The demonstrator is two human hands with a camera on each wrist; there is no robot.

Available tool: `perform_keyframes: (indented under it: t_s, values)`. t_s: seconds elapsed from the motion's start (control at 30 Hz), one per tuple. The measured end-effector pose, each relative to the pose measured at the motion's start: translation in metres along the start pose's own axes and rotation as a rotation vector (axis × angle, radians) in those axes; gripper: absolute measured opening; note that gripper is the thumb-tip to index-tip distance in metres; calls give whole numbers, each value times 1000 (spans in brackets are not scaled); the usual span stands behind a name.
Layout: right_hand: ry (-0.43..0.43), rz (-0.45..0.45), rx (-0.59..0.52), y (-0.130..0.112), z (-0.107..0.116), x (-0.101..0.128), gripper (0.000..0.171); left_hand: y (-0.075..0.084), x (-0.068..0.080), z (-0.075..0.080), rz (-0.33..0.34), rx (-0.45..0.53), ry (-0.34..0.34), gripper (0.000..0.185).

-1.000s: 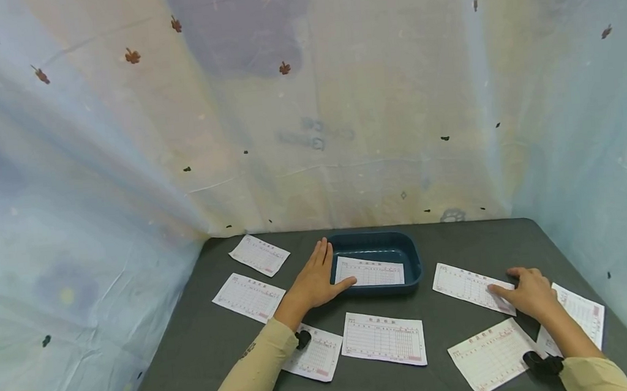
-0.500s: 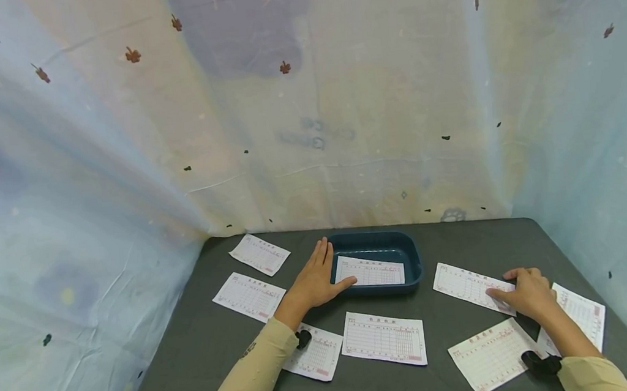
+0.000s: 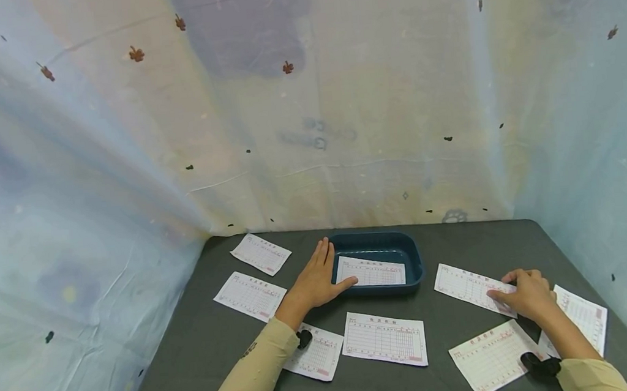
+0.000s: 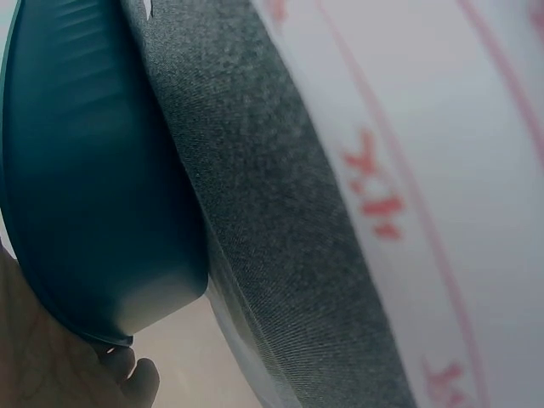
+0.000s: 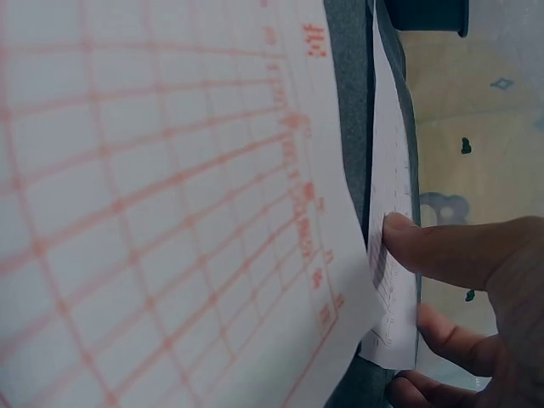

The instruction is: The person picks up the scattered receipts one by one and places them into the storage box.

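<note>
White slip [image 3: 472, 287] under right hand [image 3: 526, 294], beside tray [image 3: 414, 260]

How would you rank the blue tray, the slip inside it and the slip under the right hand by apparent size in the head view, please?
1. Blue tray, largest.
2. Slip under the right hand and slip in the tray: alike, so unranked.

A dark grey table [image 3: 461, 242] with a cloth-like surface fills the lower part of the head view, its far corners rounded. A pale, thin curtain [image 3: 307, 110] encloses it on 3 sides, washed in light blue, cream and a large violet patch [image 3: 242, 26]. Small reddish-brown flower prints [image 3: 136, 53] and tiny dark marks dot the wrinkled fabric. Soft, even light falls across everything, with no hard shadows.
</note>
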State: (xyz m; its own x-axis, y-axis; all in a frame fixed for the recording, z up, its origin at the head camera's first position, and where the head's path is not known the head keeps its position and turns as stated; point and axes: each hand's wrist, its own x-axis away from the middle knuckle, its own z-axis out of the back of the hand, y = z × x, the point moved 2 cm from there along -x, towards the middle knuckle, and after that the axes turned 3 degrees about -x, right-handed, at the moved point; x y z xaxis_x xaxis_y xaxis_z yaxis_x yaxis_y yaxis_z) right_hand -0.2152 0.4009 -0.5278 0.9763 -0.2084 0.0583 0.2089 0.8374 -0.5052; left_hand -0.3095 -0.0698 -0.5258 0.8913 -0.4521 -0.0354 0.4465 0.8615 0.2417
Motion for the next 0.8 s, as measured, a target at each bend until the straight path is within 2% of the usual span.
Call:
perform_keyframes:
  t_s: [0.23, 0.5, 0.6, 0.8]
  values:
    - [16, 27, -43, -1, 0, 1, 59, 1, 0, 1, 3, 0, 1, 117]
    - [-30, 45, -101, 1, -1, 0, 49, 4, 2, 5, -4, 5, 4, 116]
    - [2, 46, -117, 2, -2, 0, 43, 4, 2, 5, -6, 1, 2, 116]
    - [137, 107, -140, 3, -4, -2, 27, 2, 1, 3, -7, -12, 3, 116]
